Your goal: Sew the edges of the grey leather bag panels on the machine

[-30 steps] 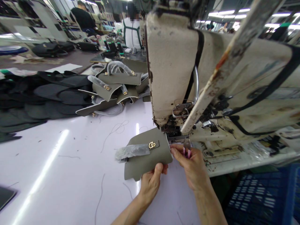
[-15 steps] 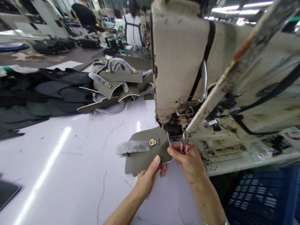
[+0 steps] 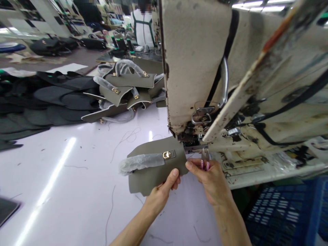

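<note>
While the left hand [image 3: 159, 198] pinches the lower right part of a curved olive-grey leather-like panel [image 3: 152, 179], thumb on top and fingers curled underneath, the right hand [image 3: 210, 179] is closed around small pink-handled metal scissors [image 3: 207, 165], blades pointing away, its thumb and forefinger together at the panel's right edge; how firmly they grip that edge I cannot tell. To the right, below the machine's bed, is a blue slatted plastic basket [image 3: 279, 212]. The panel sits over a glossy white surface [image 3: 84, 201], bearing 1 gold metal clasp [image 3: 167, 155] and a carry handle wrapped in cloudy plastic [image 3: 145, 161], which runs out past its left edge. With the blades so near that edge, a slip of the right hand could nick it; the overhanging handle, if it snagged or sagged, could twist the panel askew, and loose dark threads [image 3: 110, 212] on the surface could catch beneath it. Just beyond, the panel's far right corner meets the underside of a worn cream sewing machine [image 3: 189, 61]; how far it reaches underneath is hidden, so fingers straying that way might be at risk. Farther back are heaped olive-grey panels with plastic-wrapped handles [image 3: 133, 81], flat black pieces [image 3: 58, 97] to their left, and, beyond, 2 people [image 3: 145, 30].
</note>
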The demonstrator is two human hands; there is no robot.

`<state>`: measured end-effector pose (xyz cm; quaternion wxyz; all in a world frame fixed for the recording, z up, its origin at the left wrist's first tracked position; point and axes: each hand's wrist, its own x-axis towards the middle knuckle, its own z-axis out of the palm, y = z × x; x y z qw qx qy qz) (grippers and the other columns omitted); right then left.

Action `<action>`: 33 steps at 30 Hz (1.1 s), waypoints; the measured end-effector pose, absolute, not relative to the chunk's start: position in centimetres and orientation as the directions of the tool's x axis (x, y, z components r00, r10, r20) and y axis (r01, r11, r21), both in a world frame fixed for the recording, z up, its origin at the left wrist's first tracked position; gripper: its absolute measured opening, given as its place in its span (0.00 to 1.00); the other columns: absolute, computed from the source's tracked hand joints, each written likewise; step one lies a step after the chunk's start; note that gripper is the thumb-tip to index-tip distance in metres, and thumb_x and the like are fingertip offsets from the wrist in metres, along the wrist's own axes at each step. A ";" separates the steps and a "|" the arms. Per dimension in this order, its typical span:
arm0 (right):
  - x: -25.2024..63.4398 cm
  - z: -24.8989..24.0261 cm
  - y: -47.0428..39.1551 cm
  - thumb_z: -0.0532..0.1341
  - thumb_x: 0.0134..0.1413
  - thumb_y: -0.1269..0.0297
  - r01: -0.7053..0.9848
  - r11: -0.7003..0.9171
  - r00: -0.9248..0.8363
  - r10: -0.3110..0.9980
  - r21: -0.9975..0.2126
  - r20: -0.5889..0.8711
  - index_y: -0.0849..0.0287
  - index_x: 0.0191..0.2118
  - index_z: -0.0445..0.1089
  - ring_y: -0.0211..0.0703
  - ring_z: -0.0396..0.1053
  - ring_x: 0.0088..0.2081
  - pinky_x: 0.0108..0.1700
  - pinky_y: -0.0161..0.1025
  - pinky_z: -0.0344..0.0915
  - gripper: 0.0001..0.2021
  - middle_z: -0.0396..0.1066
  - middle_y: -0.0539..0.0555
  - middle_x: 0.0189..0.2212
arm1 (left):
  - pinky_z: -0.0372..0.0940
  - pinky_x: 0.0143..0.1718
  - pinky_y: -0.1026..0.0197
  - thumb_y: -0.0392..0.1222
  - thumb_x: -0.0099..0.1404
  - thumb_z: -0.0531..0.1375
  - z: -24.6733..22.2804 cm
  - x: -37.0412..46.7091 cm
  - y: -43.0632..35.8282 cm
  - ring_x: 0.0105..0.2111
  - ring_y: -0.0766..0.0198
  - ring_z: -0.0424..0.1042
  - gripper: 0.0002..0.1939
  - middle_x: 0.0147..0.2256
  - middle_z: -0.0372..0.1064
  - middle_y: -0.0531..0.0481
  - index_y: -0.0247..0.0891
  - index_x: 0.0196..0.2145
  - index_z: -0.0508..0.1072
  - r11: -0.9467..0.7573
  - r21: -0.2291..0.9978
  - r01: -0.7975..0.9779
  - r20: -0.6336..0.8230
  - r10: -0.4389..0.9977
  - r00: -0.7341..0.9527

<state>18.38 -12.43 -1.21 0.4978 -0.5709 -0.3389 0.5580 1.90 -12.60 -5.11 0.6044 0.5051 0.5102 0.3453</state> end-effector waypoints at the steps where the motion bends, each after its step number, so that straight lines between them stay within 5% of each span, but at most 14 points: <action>1: 18.4 -1.2 -12.5 0.72 0.47 0.57 -0.170 -0.270 0.145 0.944 -0.948 -0.295 0.60 0.29 0.81 0.29 0.42 0.21 0.24 0.33 0.46 0.10 0.54 0.44 0.16 | 0.58 0.34 0.63 0.60 0.68 0.54 -5.1 2.1 -12.7 0.26 0.66 0.63 0.25 0.22 0.61 0.53 0.37 0.23 0.68 0.253 0.962 0.102 -0.270 0.938 0.216; 7: 18.4 -1.0 -13.5 0.67 0.56 0.56 -0.158 -0.226 0.142 0.958 -0.961 -0.249 0.61 0.23 0.77 0.30 0.50 0.20 0.26 0.32 0.54 0.16 0.57 0.45 0.16 | 0.59 0.34 0.63 0.60 0.67 0.55 -5.4 2.5 -13.2 0.27 0.65 0.64 0.24 0.23 0.63 0.53 0.37 0.24 0.69 0.270 0.956 0.114 -0.285 0.948 0.144; 12: 17.4 -1.2 -14.4 0.69 0.51 0.58 -0.142 -0.221 0.199 0.949 -0.965 -0.246 0.59 0.39 0.82 0.40 0.69 0.27 0.34 0.36 0.66 0.11 0.74 0.52 0.25 | 0.60 0.33 0.63 0.59 0.66 0.56 -5.2 2.6 -13.4 0.26 0.65 0.64 0.23 0.24 0.63 0.53 0.37 0.25 0.69 0.277 0.958 0.071 -0.285 0.948 0.143; 18: 15.7 -1.6 -14.7 0.68 0.52 0.58 0.138 -0.229 0.379 0.911 -0.964 -0.162 0.59 0.43 0.81 0.46 0.73 0.31 0.30 0.36 0.66 0.14 0.79 0.56 0.31 | 0.58 0.33 0.63 0.60 0.67 0.54 -5.1 3.1 -13.2 0.27 0.65 0.62 0.24 0.24 0.60 0.53 0.38 0.24 0.66 0.290 0.955 0.069 -0.297 0.946 0.131; 23: 15.3 -2.9 -14.3 0.69 0.51 0.57 -0.003 -0.206 0.415 0.890 -0.979 -0.189 0.60 0.38 0.83 0.44 0.71 0.28 0.29 0.36 0.65 0.13 0.78 0.55 0.28 | 0.61 0.31 0.62 0.60 0.71 0.46 -3.9 2.5 -14.2 0.27 0.64 0.65 0.28 0.24 0.64 0.49 0.37 0.25 0.70 0.342 0.931 0.129 -0.366 0.858 0.361; 25: 15.4 -3.4 -14.1 0.70 0.49 0.57 -0.047 -0.216 0.421 0.881 -0.975 -0.215 0.60 0.38 0.83 0.44 0.70 0.29 0.30 0.36 0.64 0.13 0.77 0.54 0.28 | 0.63 0.30 0.62 0.55 0.73 0.43 -3.0 1.2 -15.3 0.25 0.64 0.67 0.28 0.24 0.67 0.48 0.37 0.28 0.73 0.232 0.961 0.150 -0.276 0.828 0.487; 28: 15.5 -3.7 -14.0 0.69 0.50 0.58 -0.140 -0.186 0.375 0.899 -0.972 -0.226 0.60 0.38 0.82 0.42 0.67 0.30 0.31 0.37 0.61 0.13 0.75 0.53 0.27 | 0.64 0.30 0.63 0.46 0.74 0.45 -2.4 -1.8 -16.7 0.26 0.65 0.69 0.22 0.26 0.69 0.48 0.39 0.28 0.72 -0.118 0.924 0.365 0.008 0.957 0.289; 31: 15.6 -3.6 -13.9 0.69 0.51 0.60 -0.212 -0.160 0.337 0.914 -0.964 -0.226 0.61 0.37 0.82 0.39 0.61 0.27 0.29 0.36 0.57 0.11 0.69 0.50 0.23 | 0.66 0.50 0.57 0.39 0.71 0.51 -2.8 -4.3 -16.0 0.45 0.58 0.72 0.13 0.45 0.72 0.45 0.41 0.46 0.73 -0.334 0.639 0.693 0.333 0.932 0.141; 33: 15.5 -3.5 -13.9 0.69 0.51 0.60 -0.243 -0.164 0.309 0.921 -0.956 -0.236 0.62 0.33 0.81 0.35 0.54 0.25 0.27 0.35 0.52 0.09 0.62 0.48 0.20 | 0.57 0.62 0.48 0.42 0.71 0.53 -3.2 -4.8 -14.1 0.60 0.51 0.61 0.22 0.59 0.64 0.41 0.39 0.61 0.63 -0.377 0.452 0.808 0.344 0.910 0.232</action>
